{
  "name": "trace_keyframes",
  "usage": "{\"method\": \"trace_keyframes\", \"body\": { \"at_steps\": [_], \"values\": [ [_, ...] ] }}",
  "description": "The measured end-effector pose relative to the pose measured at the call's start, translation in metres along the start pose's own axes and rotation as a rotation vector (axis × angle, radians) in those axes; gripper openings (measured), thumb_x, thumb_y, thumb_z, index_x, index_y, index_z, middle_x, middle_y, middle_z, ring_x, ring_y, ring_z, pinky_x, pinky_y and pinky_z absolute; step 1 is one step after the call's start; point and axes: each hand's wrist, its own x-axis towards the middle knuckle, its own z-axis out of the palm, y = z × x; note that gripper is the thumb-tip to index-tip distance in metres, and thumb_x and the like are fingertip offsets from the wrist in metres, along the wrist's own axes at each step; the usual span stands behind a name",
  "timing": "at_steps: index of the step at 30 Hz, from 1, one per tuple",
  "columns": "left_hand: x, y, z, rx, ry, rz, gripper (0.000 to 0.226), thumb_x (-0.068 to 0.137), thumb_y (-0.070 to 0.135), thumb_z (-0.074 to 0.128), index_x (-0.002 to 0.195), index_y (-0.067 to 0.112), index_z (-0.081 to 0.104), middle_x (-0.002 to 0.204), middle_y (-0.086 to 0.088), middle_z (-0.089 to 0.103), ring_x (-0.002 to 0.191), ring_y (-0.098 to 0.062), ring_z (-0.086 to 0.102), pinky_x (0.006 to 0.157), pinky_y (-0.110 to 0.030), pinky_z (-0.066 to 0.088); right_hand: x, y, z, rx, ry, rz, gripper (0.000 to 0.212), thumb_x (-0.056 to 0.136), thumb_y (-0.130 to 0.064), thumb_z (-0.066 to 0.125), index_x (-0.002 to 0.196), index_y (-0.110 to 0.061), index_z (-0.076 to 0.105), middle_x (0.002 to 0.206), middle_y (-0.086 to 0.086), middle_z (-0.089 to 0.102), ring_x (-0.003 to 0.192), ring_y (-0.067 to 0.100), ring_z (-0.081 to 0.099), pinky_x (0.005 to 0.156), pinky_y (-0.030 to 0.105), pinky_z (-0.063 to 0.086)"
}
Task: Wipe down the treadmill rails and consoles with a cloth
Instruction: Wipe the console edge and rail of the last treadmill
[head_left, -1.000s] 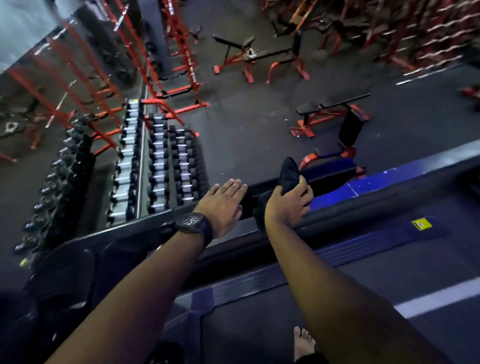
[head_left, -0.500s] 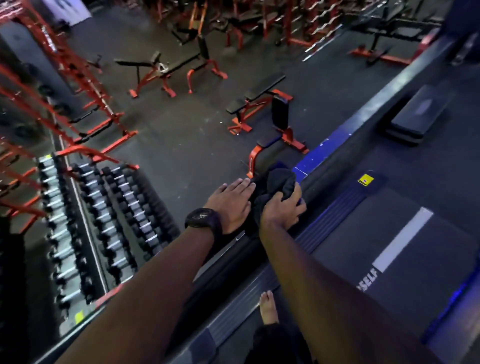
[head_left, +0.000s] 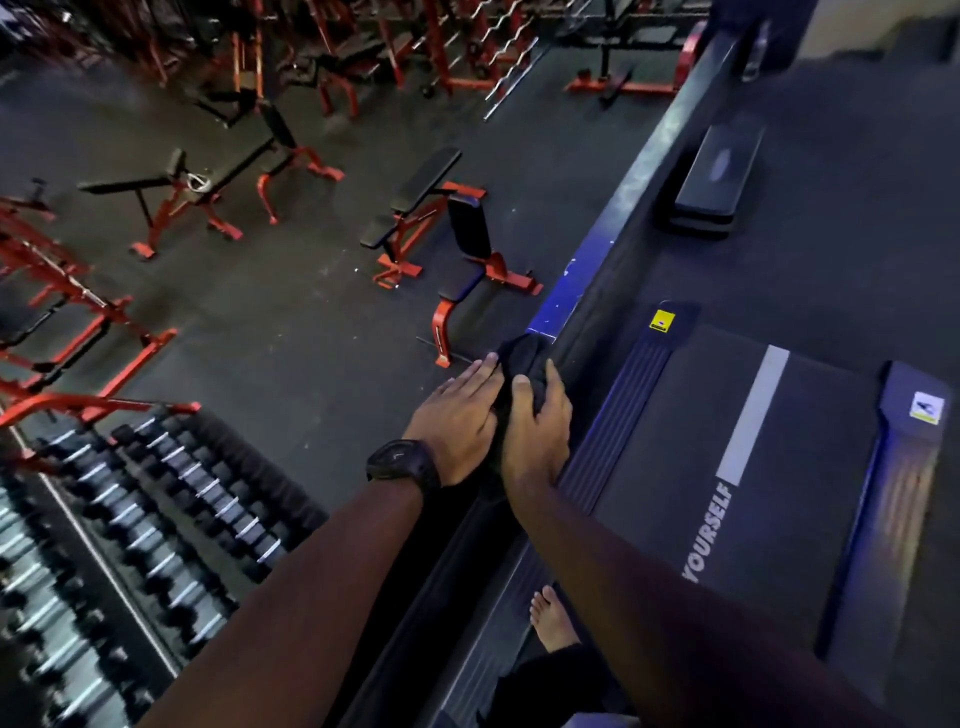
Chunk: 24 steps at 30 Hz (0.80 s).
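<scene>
A dark cloth (head_left: 522, 358) lies bunched on the treadmill's left rail (head_left: 457, 540), a long dark bar running from lower left to upper right. My right hand (head_left: 535, 426) grips the cloth from above, fingers curled over it. My left hand (head_left: 457, 415), with a black watch at the wrist, rests flat beside it with straight fingers touching the cloth's left edge. The treadmill belt (head_left: 727, 457) with a white stripe and the word "YOURSELF" lies to the right. The console is out of view.
Below the rail on the left stand dumbbell racks (head_left: 171, 525) and red-framed benches (head_left: 415, 218) on a dark gym floor. A black step platform (head_left: 717, 176) sits at the upper right. My bare foot (head_left: 553, 621) stands on the treadmill's side strip.
Both hands and the cloth have slid along the rail toward the treadmill's rear end. My view has swung right, showing more of the belt.
</scene>
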Motion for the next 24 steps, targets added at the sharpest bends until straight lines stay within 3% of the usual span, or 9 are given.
{"method": "trace_keyframes", "body": {
  "at_steps": [3, 5, 8, 10, 14, 17, 19, 24],
  "values": [
    [-0.005, -0.002, 0.004, -0.051, 0.009, -0.008, 0.059, 0.103, 0.018, 0.034, 0.159, 0.016, 0.015, 0.167, 0.003, 0.006, 0.153, -0.009, 0.007, 0.123, -0.028, 0.012, 0.004, 0.001, 0.000, -0.035, 0.019, 0.003, 0.050, 0.099, -0.045, 0.055, 0.148, -0.038, 0.046, 0.147, -0.003, 0.050, 0.129, 0.021, 0.053, 0.102, 0.036, 0.041],
    [-0.006, 0.000, 0.006, -0.047, 0.017, -0.012, 0.058, 0.105, 0.020, 0.033, 0.159, 0.016, 0.013, 0.167, 0.003, 0.006, 0.153, -0.009, 0.006, 0.124, -0.030, 0.011, 0.020, 0.002, -0.007, -0.110, 0.097, 0.108, 0.044, 0.100, -0.035, 0.055, 0.143, -0.036, 0.048, 0.140, 0.003, 0.053, 0.123, 0.029, 0.056, 0.093, 0.037, 0.043],
    [-0.006, 0.003, 0.007, -0.057, 0.013, -0.027, 0.058, 0.105, 0.021, 0.033, 0.159, 0.015, 0.013, 0.167, 0.002, 0.006, 0.153, -0.009, 0.006, 0.124, -0.034, 0.014, 0.037, 0.012, -0.029, -0.254, 0.162, 0.276, 0.043, 0.099, -0.027, 0.058, 0.140, -0.034, 0.048, 0.141, 0.009, 0.049, 0.120, 0.039, 0.056, 0.091, 0.043, 0.047],
    [-0.005, 0.004, 0.008, -0.059, 0.008, -0.033, 0.058, 0.105, 0.020, 0.033, 0.159, 0.015, 0.013, 0.167, 0.001, 0.006, 0.153, -0.009, 0.006, 0.124, -0.036, 0.014, 0.031, 0.014, -0.025, -0.284, 0.111, 0.203, 0.045, 0.098, -0.027, 0.059, 0.141, -0.035, 0.048, 0.142, 0.008, 0.049, 0.120, 0.037, 0.056, 0.092, 0.043, 0.047],
    [-0.004, 0.003, 0.011, -0.024, 0.012, -0.031, 0.058, 0.105, 0.020, 0.031, 0.159, 0.015, 0.011, 0.167, 0.002, 0.005, 0.153, -0.009, 0.003, 0.124, -0.036, 0.016, 0.008, 0.004, 0.001, -0.063, 0.033, 0.142, 0.053, 0.099, -0.036, 0.052, 0.151, -0.036, 0.044, 0.149, 0.000, 0.050, 0.129, 0.025, 0.053, 0.101, 0.036, 0.038],
    [-0.008, 0.002, 0.012, -0.020, 0.016, -0.021, 0.057, 0.106, 0.022, 0.031, 0.159, 0.017, 0.011, 0.167, 0.004, 0.003, 0.153, -0.007, 0.000, 0.124, -0.034, 0.014, 0.001, 0.014, -0.005, 0.040, 0.038, 0.044, 0.057, 0.100, -0.038, 0.056, 0.154, -0.036, 0.039, 0.156, -0.009, 0.045, 0.139, 0.014, 0.045, 0.102, 0.026, 0.028],
    [-0.010, 0.002, 0.013, -0.038, 0.018, -0.019, 0.057, 0.107, 0.023, 0.031, 0.159, 0.018, 0.010, 0.167, 0.006, 0.002, 0.152, -0.005, -0.002, 0.124, -0.032, 0.013, 0.003, 0.019, -0.004, 0.085, 0.024, -0.016, 0.055, 0.100, -0.036, 0.057, 0.153, -0.037, 0.041, 0.156, -0.012, 0.044, 0.140, 0.009, 0.042, 0.106, 0.024, 0.028],
    [-0.013, 0.000, 0.014, -0.043, -0.016, -0.010, 0.064, 0.102, 0.045, 0.018, 0.159, 0.019, 0.007, 0.166, 0.009, -0.004, 0.151, -0.003, -0.006, 0.124, -0.030, 0.011, 0.025, 0.018, 0.011, 0.205, -0.013, 0.259, 0.052, 0.096, -0.059, 0.046, 0.146, -0.047, 0.044, 0.148, -0.008, 0.052, 0.133, 0.018, 0.051, 0.110, 0.043, 0.040]
  ]
}}
